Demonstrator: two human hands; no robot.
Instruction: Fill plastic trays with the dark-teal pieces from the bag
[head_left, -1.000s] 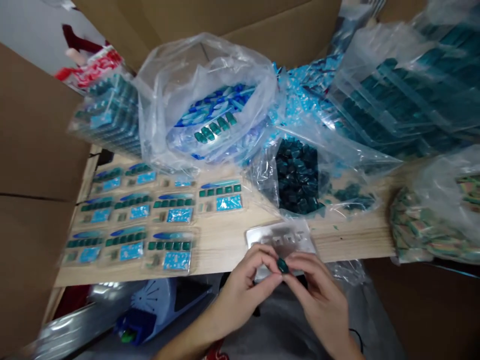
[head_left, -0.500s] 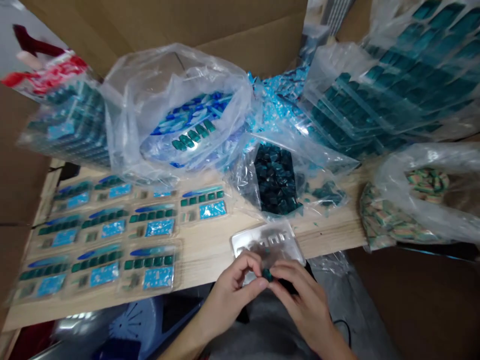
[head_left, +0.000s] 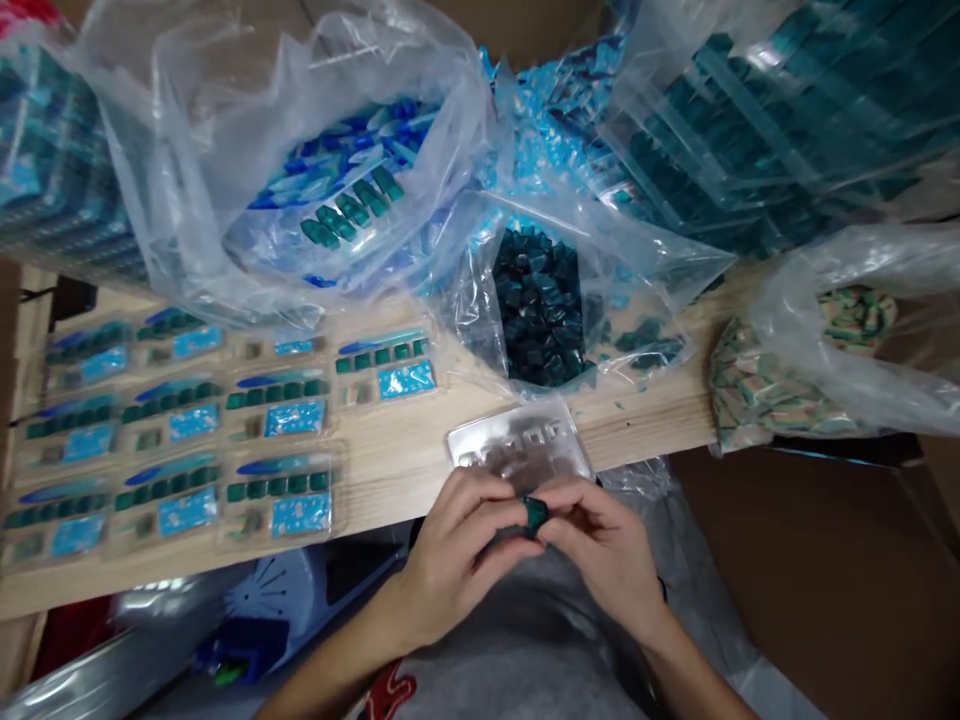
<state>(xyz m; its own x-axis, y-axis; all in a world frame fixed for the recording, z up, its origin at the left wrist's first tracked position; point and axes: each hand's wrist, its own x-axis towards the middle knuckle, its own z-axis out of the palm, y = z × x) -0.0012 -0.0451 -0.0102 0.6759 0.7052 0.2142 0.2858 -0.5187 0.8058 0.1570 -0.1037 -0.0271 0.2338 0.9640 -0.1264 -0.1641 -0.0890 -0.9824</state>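
Observation:
My left hand (head_left: 476, 535) and my right hand (head_left: 600, 535) meet over the table's front edge. Pinched between the fingertips of both is a small glossy dark green false nail (head_left: 535, 514). Just beyond the fingers, a clear plastic tray (head_left: 517, 440) with moulded recesses lies at the edge; my hands hide its near part. Behind it stands an open clear bag (head_left: 541, 310) full of dark green pieces. More loose green pieces (head_left: 649, 342) lie to its right.
Filled clear packs (head_left: 281, 490) with blue files, green pieces and blue packets lie in rows at left. Behind them are a bag of blue files (head_left: 360, 150) and stacked teal trays (head_left: 795, 140). A bag of striped blocks (head_left: 780, 390) stands at right.
My view has tipped downward, so the table sits higher in it. Both hands still pinch the green false nail, which now shows more between the fingers. The tray lies beyond them.

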